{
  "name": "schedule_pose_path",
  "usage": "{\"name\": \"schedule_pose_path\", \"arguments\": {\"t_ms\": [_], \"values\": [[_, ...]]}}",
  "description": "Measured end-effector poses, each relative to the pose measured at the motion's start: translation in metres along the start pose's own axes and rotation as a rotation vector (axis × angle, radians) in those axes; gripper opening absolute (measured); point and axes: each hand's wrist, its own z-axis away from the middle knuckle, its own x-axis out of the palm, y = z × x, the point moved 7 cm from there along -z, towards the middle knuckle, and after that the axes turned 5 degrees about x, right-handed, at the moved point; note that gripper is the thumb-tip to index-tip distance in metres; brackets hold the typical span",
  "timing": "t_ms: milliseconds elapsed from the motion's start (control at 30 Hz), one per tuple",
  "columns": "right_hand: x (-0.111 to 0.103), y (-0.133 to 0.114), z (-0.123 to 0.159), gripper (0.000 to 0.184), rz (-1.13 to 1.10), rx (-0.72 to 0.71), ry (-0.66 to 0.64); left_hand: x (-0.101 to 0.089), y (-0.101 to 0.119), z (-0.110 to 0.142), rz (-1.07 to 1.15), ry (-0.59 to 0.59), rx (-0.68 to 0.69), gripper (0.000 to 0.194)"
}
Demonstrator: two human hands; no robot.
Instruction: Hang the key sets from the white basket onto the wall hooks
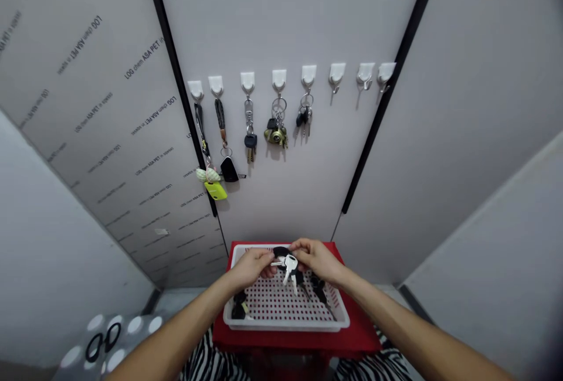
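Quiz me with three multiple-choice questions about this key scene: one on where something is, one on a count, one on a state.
1. Where does the white basket sit?
A. On the red stool
B. On a wall hook
C. On the floor

2. How many of the eight white wall hooks carry nothing?
A. One
B. Three
C. Five

3. What are the two hands doing?
A. Resting flat in the basket
B. Both holding one bunch of keys above the basket
C. Reaching up to the hooks

Answers:
1 A: red shows under and around the basket's rim.
2 B: the three rightmost hooks are bare, the other five hold keys.
3 B: the left hand and right hand meet on the silver keys over the basket.
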Motion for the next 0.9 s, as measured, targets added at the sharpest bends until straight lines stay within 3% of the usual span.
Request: {"name": "schedule_pose_path", "arguments": {"t_ms": [167,300,433,600,767,900], "values": [[0.008,-0.01,0.006,0.019,-0.019,-0.035,-0.073,-0.007,-0.001,-0.004,0.04,0.098,0.02,0.028],[0.002,-0.018,0.008,0.012,0.113,-0.077,-0.014,-0.011,0.013,-0.003,-0.135,0.157,0.121,0.029],[-0.015,-0.038,0.011,0.008,0.307,-0.186,0.051,-0.02,0.05,0.005,-0.394,0.271,0.361,0.023],[-0.049,-0.067,0.013,0.013,0.366,-0.158,0.149,-0.018,0.087,0.0,-0.469,0.281,0.471,0.019],[-0.093,-0.121,0.018,0.013,0.312,-0.286,0.353,0.004,0.143,-0.021,-0.436,0.291,0.606,0.027],[-0.135,-0.174,0.023,0.012,0.191,-0.353,0.553,0.004,0.201,-0.036,-0.399,0.437,0.712,0.028]]}}
